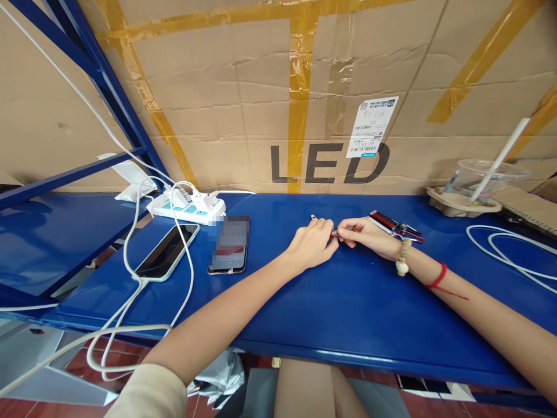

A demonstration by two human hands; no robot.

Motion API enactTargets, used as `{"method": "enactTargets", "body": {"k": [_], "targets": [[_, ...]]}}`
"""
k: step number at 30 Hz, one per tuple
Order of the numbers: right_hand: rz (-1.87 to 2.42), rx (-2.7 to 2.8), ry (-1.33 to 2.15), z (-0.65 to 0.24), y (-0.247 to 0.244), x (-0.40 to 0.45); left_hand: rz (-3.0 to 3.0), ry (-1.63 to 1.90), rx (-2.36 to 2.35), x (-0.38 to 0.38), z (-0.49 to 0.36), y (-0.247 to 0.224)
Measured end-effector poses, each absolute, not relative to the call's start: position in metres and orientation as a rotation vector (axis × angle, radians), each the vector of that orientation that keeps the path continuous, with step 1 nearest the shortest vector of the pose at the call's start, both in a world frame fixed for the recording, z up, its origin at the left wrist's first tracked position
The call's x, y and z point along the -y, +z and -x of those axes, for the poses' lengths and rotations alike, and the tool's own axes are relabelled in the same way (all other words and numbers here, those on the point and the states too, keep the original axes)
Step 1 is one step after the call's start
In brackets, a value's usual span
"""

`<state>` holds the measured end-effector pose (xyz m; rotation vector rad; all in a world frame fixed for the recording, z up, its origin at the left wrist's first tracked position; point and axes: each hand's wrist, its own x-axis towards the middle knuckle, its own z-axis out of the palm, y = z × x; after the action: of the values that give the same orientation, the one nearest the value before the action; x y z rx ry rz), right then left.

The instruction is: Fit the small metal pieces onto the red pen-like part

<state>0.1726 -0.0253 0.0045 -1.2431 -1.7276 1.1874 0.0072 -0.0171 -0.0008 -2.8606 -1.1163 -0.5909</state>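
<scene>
Over the middle of the blue tabletop, both hands meet at a small red item with a metal fitting (334, 233), mostly hidden by the fingers. My left hand (311, 241) is closed around it, and a short metal end sticks out above the knuckles. With thumb and fingertips, my right hand (363, 234) pinches the fitting's right side. Just behind my right wrist lies a small bundle of red, black and white straps (391, 222) with metal parts. A beaded bracelet (402, 258) and a red string (437, 277) circle the right forearm.
Left of the hands lie a dark phone (229, 247) and a pale-cased phone (167, 252), near looping white cables and a power strip (187, 209). A clear cup with straw (483, 180) sits in a carton holder at right. A large cardboard box (243, 116) stands behind.
</scene>
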Motion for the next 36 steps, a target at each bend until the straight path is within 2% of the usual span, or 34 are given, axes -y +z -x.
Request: {"method": "enactTargets", "body": {"k": [17, 28, 36], "targets": [[1.176, 1.697, 1.19, -0.178, -0.001, 0.022, 2.937, -0.592, 0.982, 0.014, -0.006, -0.002], [1.071, 1.554, 1.154, -0.181, -0.011, 0.018, 2.852, -0.605, 1.146, 0.004, -0.009, -0.009], [1.071, 1.517, 1.15, -0.183, -0.014, 0.017, 2.983, -0.585, 1.101, 0.004, -0.006, -0.008]]}}
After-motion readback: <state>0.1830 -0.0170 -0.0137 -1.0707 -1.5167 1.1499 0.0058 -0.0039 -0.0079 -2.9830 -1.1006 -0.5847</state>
